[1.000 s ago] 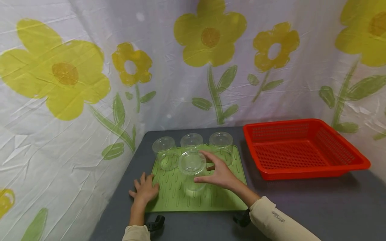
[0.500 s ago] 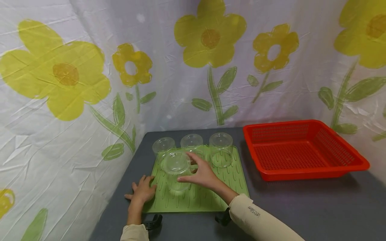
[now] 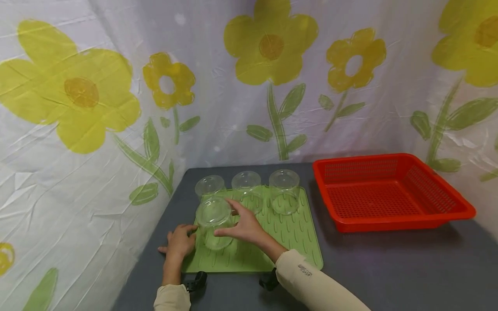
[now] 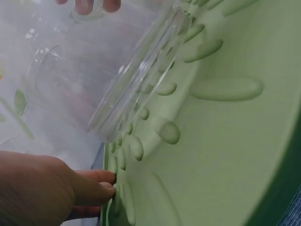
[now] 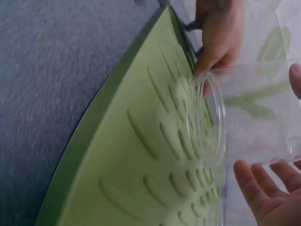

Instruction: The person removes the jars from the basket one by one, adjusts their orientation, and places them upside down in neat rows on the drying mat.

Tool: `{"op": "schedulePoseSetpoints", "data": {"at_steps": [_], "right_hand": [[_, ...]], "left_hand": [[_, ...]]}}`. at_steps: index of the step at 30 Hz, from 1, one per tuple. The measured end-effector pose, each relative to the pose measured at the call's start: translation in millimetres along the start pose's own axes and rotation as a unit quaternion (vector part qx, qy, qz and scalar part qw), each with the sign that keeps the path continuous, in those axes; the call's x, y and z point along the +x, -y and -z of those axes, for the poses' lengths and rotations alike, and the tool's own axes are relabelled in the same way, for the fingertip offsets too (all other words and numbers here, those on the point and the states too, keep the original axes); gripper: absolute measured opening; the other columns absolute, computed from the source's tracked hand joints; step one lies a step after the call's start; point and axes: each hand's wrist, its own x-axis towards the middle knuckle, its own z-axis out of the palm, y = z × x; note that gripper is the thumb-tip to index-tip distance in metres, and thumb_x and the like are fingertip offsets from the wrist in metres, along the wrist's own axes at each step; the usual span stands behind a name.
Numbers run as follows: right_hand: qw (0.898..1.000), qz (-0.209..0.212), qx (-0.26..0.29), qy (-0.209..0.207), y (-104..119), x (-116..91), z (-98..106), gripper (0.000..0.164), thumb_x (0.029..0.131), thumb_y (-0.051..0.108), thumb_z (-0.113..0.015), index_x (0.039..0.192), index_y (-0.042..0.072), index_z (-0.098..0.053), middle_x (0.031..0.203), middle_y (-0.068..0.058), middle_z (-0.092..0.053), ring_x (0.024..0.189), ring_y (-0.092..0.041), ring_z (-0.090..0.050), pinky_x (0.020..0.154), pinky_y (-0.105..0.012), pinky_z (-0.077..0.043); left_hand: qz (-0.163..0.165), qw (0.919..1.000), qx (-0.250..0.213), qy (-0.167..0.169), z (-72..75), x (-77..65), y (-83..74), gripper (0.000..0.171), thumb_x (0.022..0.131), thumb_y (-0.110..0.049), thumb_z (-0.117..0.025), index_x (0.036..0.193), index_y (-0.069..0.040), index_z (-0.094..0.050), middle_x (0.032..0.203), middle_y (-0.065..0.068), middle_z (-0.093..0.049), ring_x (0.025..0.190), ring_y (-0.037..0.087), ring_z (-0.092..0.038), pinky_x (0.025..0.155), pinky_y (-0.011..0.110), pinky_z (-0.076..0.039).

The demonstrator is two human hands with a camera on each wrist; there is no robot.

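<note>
My right hand (image 3: 246, 225) holds a clear plastic jar (image 3: 214, 220) from its right side, thumb in front and fingers behind. The jar stands upside down, its ringed rim (image 5: 214, 117) close over the ribbed green mat (image 3: 297, 242). At the mat's left edge is my left hand (image 3: 180, 242); in the left wrist view its thumb and fingers (image 4: 96, 190) touch that edge. Behind the held jar, a row of three similar clear jars spans the mat's far side: a left one (image 3: 209, 185), a middle one (image 3: 247, 185) and a right one (image 3: 284, 185).
A red plastic basket (image 3: 334, 222) with a mesh floor stands on the dark grey table (image 3: 389, 259), right of the mat. A white sheet with yellow flowers (image 3: 218, 86) hangs behind and at the left. Black bands (image 3: 194, 283) sit at both wrists.
My right hand and the jar have moved left across the mat's front, stopping before the left rear jar. My left hand's spread fingers have drawn together at the mat's edge.
</note>
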Motion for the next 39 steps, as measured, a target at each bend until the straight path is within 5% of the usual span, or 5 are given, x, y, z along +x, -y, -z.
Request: {"op": "schedulePoseSetpoints", "data": {"at_steps": [14,28,39], "right_hand": [[1.0,0.017,-0.02,0.004,5,5,-22,0.096,0.072,0.043,-0.084,0.151,0.027,-0.032,0.143,-0.005,-0.049,0.124,-0.027,-0.054,0.09,-0.039,-0.053],[0.998,-0.004,-0.035,0.048,9,8,-21,0.101,0.074,0.043,-0.082,0.154,0.021,-0.024,0.152,-0.005,-0.039,0.131,-0.029,-0.05,0.095,-0.042,-0.051],[0.998,-0.013,-0.014,0.053,6,6,-11,0.099,0.075,0.046,-0.08,0.154,0.027,-0.023,0.151,-0.004,-0.04,0.133,-0.03,-0.046,0.098,-0.046,-0.048]], "left_hand": [[0.004,0.9998,0.02,0.006,3.8,1.2,4.2,0.036,0.097,-0.013,-0.046,0.129,-0.008,-0.06,0.148,0.022,-0.039,0.138,0.059,-0.013,0.091,0.089,0.006],[0.011,0.9998,0.016,0.011,3.1,-1.1,4.9,0.038,0.097,-0.019,-0.046,0.131,-0.006,-0.057,0.148,0.02,-0.039,0.14,0.055,-0.011,0.092,0.088,0.005],[0.007,0.9998,0.011,0.014,3.7,-1.9,2.5,0.039,0.098,-0.02,-0.044,0.134,-0.008,-0.056,0.149,0.021,-0.037,0.14,0.057,-0.008,0.092,0.088,0.007]]}}
